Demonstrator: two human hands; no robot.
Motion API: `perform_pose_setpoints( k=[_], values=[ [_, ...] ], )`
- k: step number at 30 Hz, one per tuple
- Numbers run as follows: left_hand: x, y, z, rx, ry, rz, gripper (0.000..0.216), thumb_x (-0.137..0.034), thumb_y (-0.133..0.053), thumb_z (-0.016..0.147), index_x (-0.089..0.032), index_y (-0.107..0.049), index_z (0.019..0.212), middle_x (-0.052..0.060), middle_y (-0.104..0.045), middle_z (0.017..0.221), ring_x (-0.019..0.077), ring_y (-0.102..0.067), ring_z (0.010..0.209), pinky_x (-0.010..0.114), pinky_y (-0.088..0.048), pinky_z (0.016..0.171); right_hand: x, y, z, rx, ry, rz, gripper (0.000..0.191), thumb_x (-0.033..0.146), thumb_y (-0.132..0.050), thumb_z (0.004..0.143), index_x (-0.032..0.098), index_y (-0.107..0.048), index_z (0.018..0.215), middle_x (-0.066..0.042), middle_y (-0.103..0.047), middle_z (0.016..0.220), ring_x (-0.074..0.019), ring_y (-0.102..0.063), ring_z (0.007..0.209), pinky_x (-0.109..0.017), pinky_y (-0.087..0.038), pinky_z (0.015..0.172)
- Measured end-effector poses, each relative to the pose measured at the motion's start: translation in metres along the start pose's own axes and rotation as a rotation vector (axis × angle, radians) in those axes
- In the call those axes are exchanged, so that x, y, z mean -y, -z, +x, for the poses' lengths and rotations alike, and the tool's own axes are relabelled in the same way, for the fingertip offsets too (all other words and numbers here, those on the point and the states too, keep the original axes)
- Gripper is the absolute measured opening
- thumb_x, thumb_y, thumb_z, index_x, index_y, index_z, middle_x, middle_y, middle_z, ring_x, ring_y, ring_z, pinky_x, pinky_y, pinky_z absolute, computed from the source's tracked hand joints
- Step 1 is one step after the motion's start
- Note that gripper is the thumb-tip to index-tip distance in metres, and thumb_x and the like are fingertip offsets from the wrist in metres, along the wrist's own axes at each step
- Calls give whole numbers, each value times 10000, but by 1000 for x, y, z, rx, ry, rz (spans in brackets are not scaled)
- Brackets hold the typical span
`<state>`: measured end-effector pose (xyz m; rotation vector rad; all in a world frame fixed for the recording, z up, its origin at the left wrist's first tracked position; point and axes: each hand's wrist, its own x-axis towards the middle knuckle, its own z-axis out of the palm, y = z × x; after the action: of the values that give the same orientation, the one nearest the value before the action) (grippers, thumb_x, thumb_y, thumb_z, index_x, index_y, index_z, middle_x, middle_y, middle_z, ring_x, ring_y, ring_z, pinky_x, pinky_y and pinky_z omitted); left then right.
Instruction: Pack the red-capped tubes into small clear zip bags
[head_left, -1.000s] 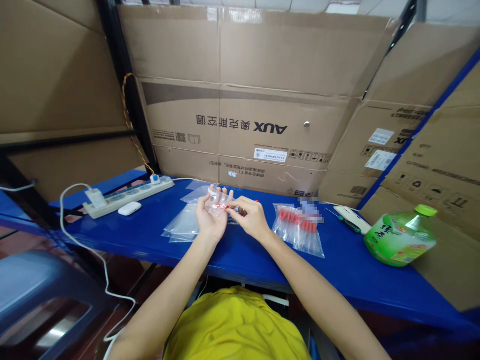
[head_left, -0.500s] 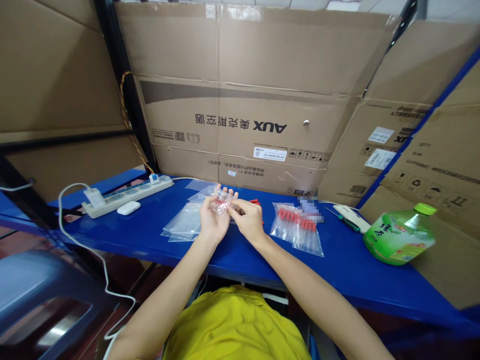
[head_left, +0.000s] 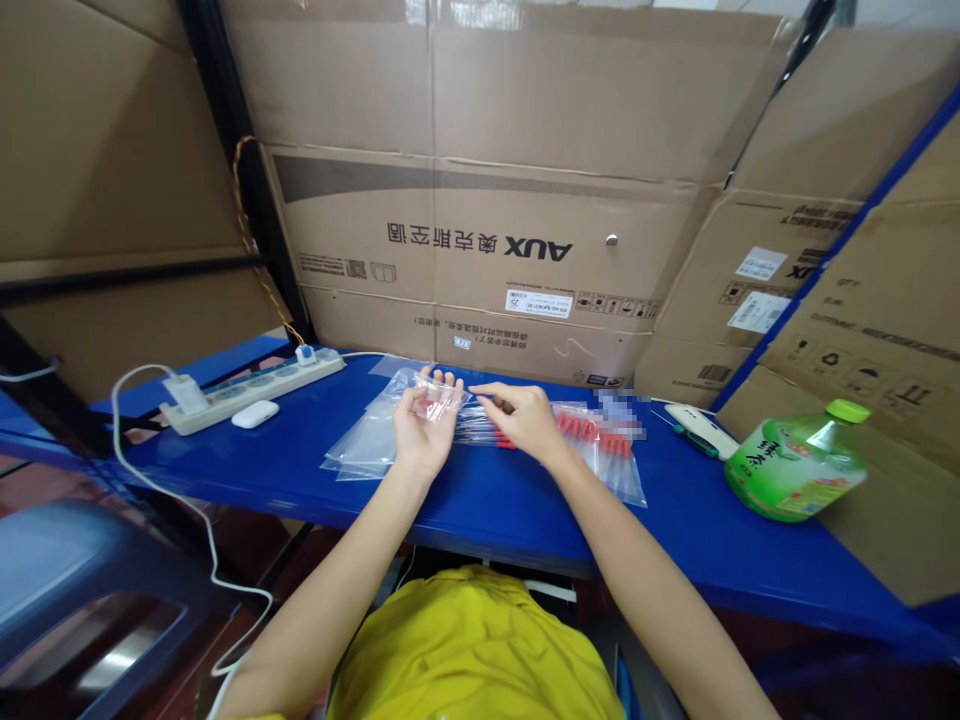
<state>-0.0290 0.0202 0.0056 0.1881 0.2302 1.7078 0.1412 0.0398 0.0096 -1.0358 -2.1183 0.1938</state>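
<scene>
My left hand (head_left: 426,425) is palm up with its thumb bent inward, keeping a clear plastic bag (head_left: 437,403) against the fingers. Something reddish shows through the film. To its right my right hand (head_left: 521,415) pinches thumb and forefinger together near the bag's edge; what lies between the tips is too small to make out. Under and beside that hand is a pile of thin pieces with red ends (head_left: 504,440), their slim shafts pointing left. Flat clear bags (head_left: 360,440) lie beneath and left of my left hand. More clear bags with red pieces (head_left: 616,445) lie to the right.
A power strip (head_left: 251,390) and a white case (head_left: 256,414) occupy the left of the blue table (head_left: 285,480). At the right are a green-handled screwdriver (head_left: 694,440), a white object (head_left: 712,436) and a green drink bottle (head_left: 799,465). Cardboard (head_left: 480,200) walls the back.
My right hand has drawn away to the right from my left palm, uncovering the pile of red-ended pieces. My left hand stays nearly in place with the bag. The view has shifted slightly.
</scene>
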Motion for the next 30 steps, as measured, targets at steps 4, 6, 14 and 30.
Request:
perform_pose_setpoints(
  k=[4,6,14,30],
  values=[
    [0,3,2,-49,6,1,432,-43,-585,779,-221,-650,1167,36,-718,978,181,-736,988,414,-570,1059,-24,34,4,179,-113,-172,165,382,-710,943,267,-826,962,-5,-800,859,-178,-703,777,-262,-444,722],
    [0,3,2,-78,4,12,421,-45,-590,790,-223,-655,1167,46,-725,1004,187,-736,1009,423,-576,1058,-31,42,3,314,-163,-210,117,380,-778,886,270,-817,897,2,-804,861,-182,-713,786,-260,-434,700],
    [-1,0,1,-110,1,0,328,-73,-593,831,-198,-663,1127,48,-722,979,178,-738,992,422,-565,1084,-36,36,-4,528,-244,-243,119,232,-883,751,266,-797,826,13,-799,823,-179,-720,753,-261,-415,646],
    [-10,6,12,-161,-168,-107,75,-168,-593,871,-189,-606,942,23,-676,870,139,-708,855,310,-585,970,-8,45,1,-144,58,372,72,229,-641,842,217,-628,912,13,-669,773,-146,-631,684,-250,-479,627]
  ],
)
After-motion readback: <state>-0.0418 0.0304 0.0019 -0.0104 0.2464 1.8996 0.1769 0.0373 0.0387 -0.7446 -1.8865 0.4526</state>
